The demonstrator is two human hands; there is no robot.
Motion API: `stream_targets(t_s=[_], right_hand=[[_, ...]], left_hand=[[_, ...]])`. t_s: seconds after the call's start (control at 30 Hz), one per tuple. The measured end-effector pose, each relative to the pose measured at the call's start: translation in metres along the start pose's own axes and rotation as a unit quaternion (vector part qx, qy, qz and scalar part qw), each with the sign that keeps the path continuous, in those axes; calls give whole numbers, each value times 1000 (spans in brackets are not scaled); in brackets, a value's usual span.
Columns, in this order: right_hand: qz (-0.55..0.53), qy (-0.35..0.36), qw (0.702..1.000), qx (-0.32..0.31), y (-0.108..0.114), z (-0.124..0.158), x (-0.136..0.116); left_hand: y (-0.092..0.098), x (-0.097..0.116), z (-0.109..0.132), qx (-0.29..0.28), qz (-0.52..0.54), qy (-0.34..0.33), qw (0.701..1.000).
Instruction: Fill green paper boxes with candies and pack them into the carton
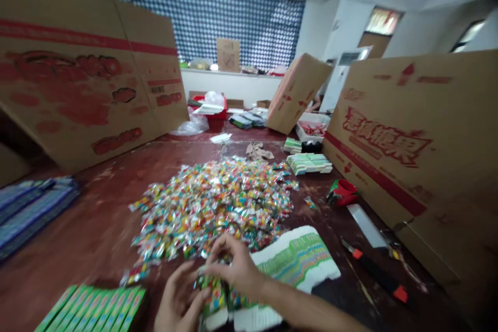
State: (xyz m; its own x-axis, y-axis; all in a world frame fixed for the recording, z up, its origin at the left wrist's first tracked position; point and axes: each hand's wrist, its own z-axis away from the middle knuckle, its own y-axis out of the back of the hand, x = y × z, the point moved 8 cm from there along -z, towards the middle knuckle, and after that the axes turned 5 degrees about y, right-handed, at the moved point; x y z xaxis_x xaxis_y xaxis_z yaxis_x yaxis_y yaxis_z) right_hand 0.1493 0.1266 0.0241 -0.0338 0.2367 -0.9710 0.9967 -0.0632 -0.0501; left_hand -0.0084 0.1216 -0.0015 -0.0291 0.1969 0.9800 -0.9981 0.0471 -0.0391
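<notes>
A big heap of small, brightly wrapped candies [218, 202] covers the middle of the dark red table [97, 228]. At the near edge my right hand [235, 267] curls its fingers over a small printed box [213, 301] stuffed with candies, gripping its top. My left hand [179, 301] presses against the same box from the left, fingers bent around it. A fanned stack of flat green-and-white box blanks [301, 257] lies just right of my hands. Filled green boxes [93, 308] lie in a row at the lower left.
Tall cardboard cartons with red print stand at left [85, 78] and right [420, 150]. A red-tipped utility knife [375, 270], a red tape dispenser [342, 192] and stacks of folded boxes [309, 163] lie at right. Blue flat sheets [27, 212] sit at far left.
</notes>
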Motion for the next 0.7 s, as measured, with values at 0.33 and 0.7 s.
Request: stream_targets(t_s=[0.33,0.7], right_hand=[[-12,-130,985,-114,1,-9,17],[182,57,963,-190,-1,3,-19]], left_hand=[[-13,10,24,-60,-45,-59,995],[-11,3,20,-74,-21,-33,996]])
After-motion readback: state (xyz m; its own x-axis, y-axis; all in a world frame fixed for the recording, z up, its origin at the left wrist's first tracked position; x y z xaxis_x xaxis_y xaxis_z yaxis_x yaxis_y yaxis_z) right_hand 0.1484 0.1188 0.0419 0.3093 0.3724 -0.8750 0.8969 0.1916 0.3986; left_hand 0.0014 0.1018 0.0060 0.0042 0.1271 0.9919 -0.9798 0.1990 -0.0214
